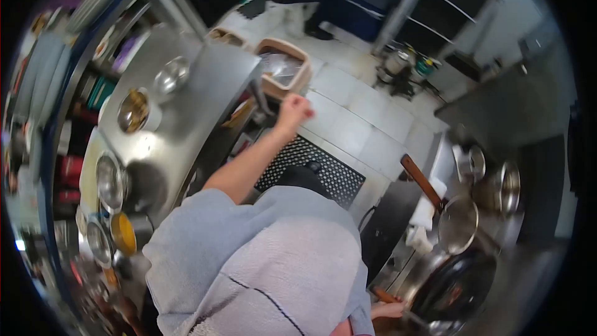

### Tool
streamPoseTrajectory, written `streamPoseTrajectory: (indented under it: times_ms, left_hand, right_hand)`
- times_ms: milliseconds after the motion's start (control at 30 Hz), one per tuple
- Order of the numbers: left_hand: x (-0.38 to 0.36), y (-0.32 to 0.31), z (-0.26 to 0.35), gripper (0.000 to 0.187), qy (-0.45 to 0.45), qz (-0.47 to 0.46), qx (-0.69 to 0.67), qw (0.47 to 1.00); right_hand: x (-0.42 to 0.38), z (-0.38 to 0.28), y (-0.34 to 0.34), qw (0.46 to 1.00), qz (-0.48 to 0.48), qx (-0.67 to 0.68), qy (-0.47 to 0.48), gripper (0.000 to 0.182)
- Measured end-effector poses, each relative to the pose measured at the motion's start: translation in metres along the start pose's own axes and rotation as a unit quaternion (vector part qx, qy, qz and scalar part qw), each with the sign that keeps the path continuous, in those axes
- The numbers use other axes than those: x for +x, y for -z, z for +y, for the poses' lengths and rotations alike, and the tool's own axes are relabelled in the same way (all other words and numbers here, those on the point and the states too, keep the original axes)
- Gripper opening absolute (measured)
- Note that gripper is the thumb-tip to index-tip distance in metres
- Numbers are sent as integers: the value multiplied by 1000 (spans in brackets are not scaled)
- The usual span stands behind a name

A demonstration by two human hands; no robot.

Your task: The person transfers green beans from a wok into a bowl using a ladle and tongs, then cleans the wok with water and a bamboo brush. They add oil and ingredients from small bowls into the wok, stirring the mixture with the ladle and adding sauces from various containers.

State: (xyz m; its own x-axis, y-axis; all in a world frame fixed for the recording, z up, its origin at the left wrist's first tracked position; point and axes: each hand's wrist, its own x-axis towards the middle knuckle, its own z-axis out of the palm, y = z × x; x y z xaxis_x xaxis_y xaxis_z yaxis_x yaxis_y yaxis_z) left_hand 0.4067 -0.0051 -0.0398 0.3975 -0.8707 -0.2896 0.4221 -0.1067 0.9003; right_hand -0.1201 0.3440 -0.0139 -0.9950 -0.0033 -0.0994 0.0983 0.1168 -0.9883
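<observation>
My left hand (295,116) is held out in front of me over the floor, its fingers curled closed, and I see nothing in it. Low on the right, my right hand (388,309) grips what looks like a wooden-handled ladle (387,295); its metal end points toward the stove and is partly blurred. Beside that hand sits a dark wok (459,286). A round strainer (458,225) with a long wooden handle rests just beyond the wok. White cloths (429,208) lie near the strainer's handle.
On the left, a steel counter (152,165) carries metal bowls (172,76) and a pot of yellow food (124,234). A lined bin (305,71) stands ahead, past a black perforated mat (311,168). Steel pots (502,186) stand at right. Another person (323,0) is at the back.
</observation>
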Motion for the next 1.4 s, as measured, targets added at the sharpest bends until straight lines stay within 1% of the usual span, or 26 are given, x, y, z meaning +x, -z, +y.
streamPoseTrajectory:
  times_ms: [33,67,100,133,167,200,267,300,333,400,467,533,567,600,633,667,767,900,933,1000,1033,1100,1167,1267,1333,1400]
  left_hand:
    - [-19,-37,-15,19,29,-101,10,994]
    - [-38,-75,-26,13,18,-203,65,977]
    - [-64,-111,-16,14,-74,-287,211,931]
    - [-85,-140,-9,14,-185,-369,332,848]
    - [-95,-165,-19,12,-254,-434,340,795]
    - [-106,-185,-28,11,-325,-488,338,736]
    - [-147,-222,-25,13,-284,-540,320,725]
    - [-164,-236,-21,12,-284,-580,312,697]
    - [-182,-248,-18,12,-283,-614,306,671]
    - [-208,-270,-29,11,-264,-679,279,625]
    - [-224,-284,-37,12,-226,-736,248,588]
    - [-237,-297,-47,11,-199,-787,228,537]
    - [-236,-303,-64,12,-73,-816,210,533]
    - [-237,-308,-79,13,55,-829,192,522]
    - [-243,-316,-81,17,99,-832,212,502]
    - [-247,-325,-88,19,67,-846,232,476]
    - [-269,-356,-104,18,6,-889,190,417]
    - [-303,-400,-96,15,-105,-924,164,330]
    - [-309,-408,-95,14,-137,-929,157,307]
    - [-322,-418,-98,13,-168,-930,103,311]
    - [-329,-420,-101,13,-184,-927,82,317]
    - [-342,-426,-106,14,-202,-923,50,322]
    - [-352,-430,-121,19,-279,-905,41,318]
    - [-363,-437,-124,25,-366,-873,54,319]
    - [-367,-442,-127,22,-429,-842,67,319]
    - [-382,-449,-131,18,-489,-797,53,350]
  right_hand:
    - [12,-5,9,999,15,-27,17,34]
    - [-6,-36,-1,992,80,-47,82,27]
    - [33,-30,27,987,48,-129,83,31]
    - [52,-47,48,983,6,-174,63,34]
    - [60,-64,59,996,-41,-77,25,32]
    - [24,-102,36,991,0,134,-18,27]
    - [61,-105,51,972,-94,215,-9,21]
    - [79,-105,56,979,-107,173,-13,18]
    - [92,-102,57,993,-74,89,-20,16]
    - [97,-105,47,996,-21,-79,-28,23]
    - [102,-108,50,993,-94,-55,-38,22]
    - [84,-125,49,986,-152,32,-59,15]
    - [82,-122,53,984,-167,20,-52,17]
    - [72,-124,52,983,-178,-21,-26,16]
    - [56,-128,45,984,-175,-14,-31,16]
    - [42,-130,37,984,-173,-10,-35,17]
    - [33,-117,26,967,-177,165,-80,21]
    - [29,-122,-4,993,-113,10,-45,26]
    - [22,-130,-5,991,-118,27,-49,28]
    - [-1,-149,-3,988,-131,64,-58,32]
    - [-12,-150,-3,981,-126,132,-71,35]
    - [-9,-147,-3,979,-131,125,-91,36]
    - [2,-135,-3,981,-139,68,-114,40]
    - [6,-141,-5,989,-131,20,-66,43]
    - [-4,-145,-1,987,-123,70,-79,45]
    - [-8,-144,13,977,-134,127,-104,46]
